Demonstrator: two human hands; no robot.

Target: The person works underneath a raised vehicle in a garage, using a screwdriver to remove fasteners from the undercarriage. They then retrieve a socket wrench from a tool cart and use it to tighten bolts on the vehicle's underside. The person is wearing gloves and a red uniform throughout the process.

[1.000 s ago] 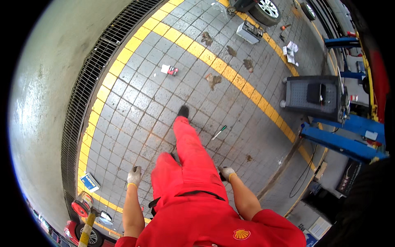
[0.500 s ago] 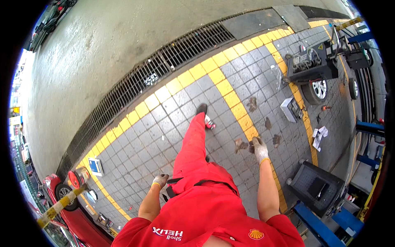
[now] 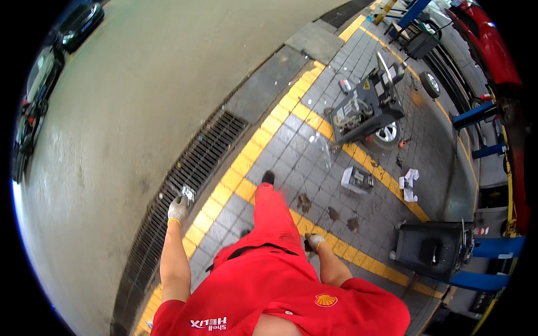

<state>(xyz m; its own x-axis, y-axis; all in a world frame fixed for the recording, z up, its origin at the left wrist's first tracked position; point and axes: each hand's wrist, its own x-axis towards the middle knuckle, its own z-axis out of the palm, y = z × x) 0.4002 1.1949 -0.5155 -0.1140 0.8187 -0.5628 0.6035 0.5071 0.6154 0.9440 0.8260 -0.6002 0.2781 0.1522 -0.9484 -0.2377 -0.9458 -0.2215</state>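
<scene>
My left hand (image 3: 178,210), in a pale work glove with a yellow cuff, swings out over the dark drain grate (image 3: 208,147). Its fingers are loosely bent with nothing seen in them. Just beyond the fingertips, a shiny silvery patch (image 3: 188,194) shows on the grate. Low beside my right hip hangs my right hand (image 3: 315,241), gloved too, dark at the fingertips. Its fingers are small and partly turned away, so their grip is unclear. Nearest to it on the tiles are dark, dirty gloves or rags (image 3: 334,213). One dark shoe (image 3: 268,177) is stepping forward.
A grey-and-black box (image 3: 357,180) sits on the tiles. Past it stand a black wheeled machine (image 3: 367,109) with a wheel (image 3: 388,133) beside it, crumpled white paper (image 3: 409,185) and a black cart (image 3: 428,251). Blue lift arms (image 3: 499,247) reach in from the right. Cars (image 3: 81,25) are parked far left.
I have walked forward and my view has turned right. My left arm has swung forward over the grate; my right arm has swung back toward my hip. The machine and box are now closer.
</scene>
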